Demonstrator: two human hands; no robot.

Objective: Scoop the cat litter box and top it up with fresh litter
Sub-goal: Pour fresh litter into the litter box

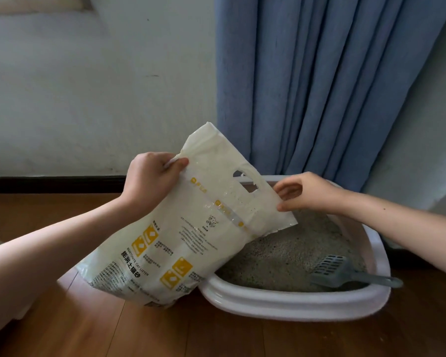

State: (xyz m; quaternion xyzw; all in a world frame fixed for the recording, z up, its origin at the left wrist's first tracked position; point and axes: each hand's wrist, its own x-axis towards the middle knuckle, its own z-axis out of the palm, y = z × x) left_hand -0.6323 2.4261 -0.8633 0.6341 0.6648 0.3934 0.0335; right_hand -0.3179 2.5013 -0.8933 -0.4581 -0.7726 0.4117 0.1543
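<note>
While litter bag (191, 233) tilts over box (294, 302), both hands' fingers (175, 162) pinch top edge.

Cream litter bag (191, 228) with yellow squares, grey scoop (345, 273), blue curtain (319, 81)

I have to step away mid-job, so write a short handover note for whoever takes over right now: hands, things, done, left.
Left hand grips the litter bag at its top edge; right hand pinches the top's other corner.
The bag is tilted toward the litter box, its bottom on the wooden floor beside the box.
The grey scoop lies in the litter, handle over the rim.
No litter is seen pouring yet.
Left: tip in fresh litter. Whether scooping is done cannot be told.
</note>
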